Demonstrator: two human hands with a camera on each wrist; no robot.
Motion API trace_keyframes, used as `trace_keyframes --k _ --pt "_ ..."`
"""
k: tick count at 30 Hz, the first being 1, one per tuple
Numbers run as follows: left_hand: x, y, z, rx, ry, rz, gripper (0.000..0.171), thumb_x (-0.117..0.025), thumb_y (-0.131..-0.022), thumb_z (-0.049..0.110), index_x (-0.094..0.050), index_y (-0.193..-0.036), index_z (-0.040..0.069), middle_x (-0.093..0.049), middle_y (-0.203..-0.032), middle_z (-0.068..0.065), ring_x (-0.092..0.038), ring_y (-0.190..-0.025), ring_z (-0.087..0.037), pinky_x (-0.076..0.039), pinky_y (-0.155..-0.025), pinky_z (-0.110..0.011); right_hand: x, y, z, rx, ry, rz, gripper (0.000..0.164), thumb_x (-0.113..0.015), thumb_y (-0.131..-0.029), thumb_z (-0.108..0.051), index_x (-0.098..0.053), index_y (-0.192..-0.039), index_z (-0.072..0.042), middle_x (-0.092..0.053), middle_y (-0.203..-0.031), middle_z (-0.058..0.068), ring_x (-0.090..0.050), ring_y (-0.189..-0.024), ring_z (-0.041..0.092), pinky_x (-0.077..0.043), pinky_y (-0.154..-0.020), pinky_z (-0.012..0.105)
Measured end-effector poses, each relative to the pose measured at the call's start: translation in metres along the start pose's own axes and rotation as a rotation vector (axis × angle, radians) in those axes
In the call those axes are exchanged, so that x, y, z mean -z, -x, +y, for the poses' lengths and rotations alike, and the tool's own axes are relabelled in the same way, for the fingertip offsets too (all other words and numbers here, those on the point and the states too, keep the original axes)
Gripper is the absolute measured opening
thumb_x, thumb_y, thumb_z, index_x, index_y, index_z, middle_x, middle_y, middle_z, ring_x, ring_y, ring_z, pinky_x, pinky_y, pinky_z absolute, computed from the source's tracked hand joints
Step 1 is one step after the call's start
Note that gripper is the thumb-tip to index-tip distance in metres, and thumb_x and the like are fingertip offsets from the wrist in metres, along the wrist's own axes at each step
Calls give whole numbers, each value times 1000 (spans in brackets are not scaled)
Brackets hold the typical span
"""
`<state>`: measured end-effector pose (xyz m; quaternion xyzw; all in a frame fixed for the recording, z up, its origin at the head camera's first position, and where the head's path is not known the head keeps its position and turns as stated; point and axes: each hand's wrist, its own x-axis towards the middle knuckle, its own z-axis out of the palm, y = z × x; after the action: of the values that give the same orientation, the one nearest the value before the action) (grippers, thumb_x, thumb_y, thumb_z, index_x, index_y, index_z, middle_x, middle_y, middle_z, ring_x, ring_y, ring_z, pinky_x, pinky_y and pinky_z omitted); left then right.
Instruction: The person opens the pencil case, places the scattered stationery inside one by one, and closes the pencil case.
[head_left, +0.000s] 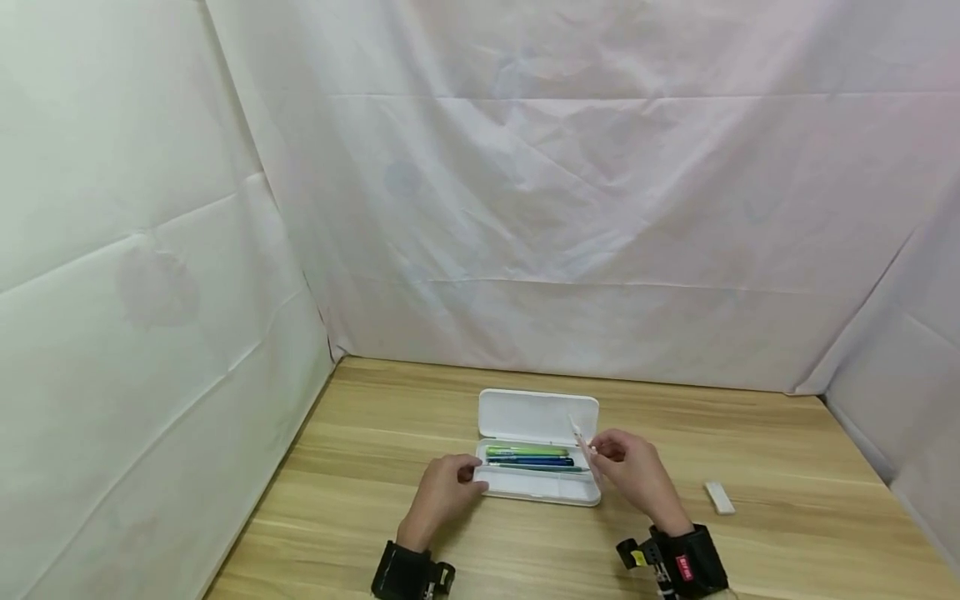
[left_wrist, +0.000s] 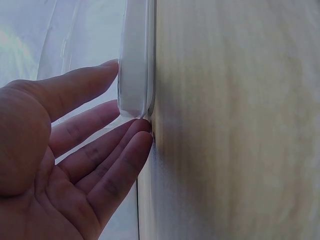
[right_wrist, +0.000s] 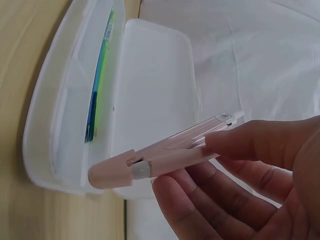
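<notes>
A white pencil case [head_left: 538, 485] lies on the table with its lid [head_left: 517, 414] tipped back. Inside it are several green, blue and dark pens [head_left: 528, 460]. My left hand [head_left: 448, 492] holds the case's left end; in the left wrist view the thumb is against one side and the fingertips [left_wrist: 137, 142] are at the end corner by the table. Over the case's right end, my right hand [head_left: 633, 468] pinches a slim pink compass [right_wrist: 172, 159] between thumb and fingers. The compass is tilted, its rounded pink head nearest the case in the right wrist view.
A small white eraser [head_left: 720, 497] lies on the wooden table [head_left: 360, 433] to the right of my right hand. White cloth [head_left: 525, 208] hangs behind the table and along both sides.
</notes>
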<state>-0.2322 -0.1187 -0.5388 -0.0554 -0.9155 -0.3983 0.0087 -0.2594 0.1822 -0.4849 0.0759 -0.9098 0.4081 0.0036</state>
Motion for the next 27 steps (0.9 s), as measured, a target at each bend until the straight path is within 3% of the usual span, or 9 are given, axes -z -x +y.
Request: trace_keyframes --k 14,27 --pt "4 -1 1 -3 10 -1 35 -81 -81 14 -72 -112 2 -70 -96 -7 -63 -87 -17 -53 -76 -37 -34 -10 -33 83 -19 -12 10 -73 -88 -6 -72 -97 -11 -71 -85 1 -63 -80 12 -52 -66 30" --pt "5 -1 3 -7 5 -8 36 -81 -80 14 -71 -112 1 -69 -94 -7 -63 -86 -19 -53 -75 -37 -58 -20 -56 189 51 -20 8 -74 -87 -8 -75 -94 -13 -71 -84 3 -62 -77 9 -54 -70 31"
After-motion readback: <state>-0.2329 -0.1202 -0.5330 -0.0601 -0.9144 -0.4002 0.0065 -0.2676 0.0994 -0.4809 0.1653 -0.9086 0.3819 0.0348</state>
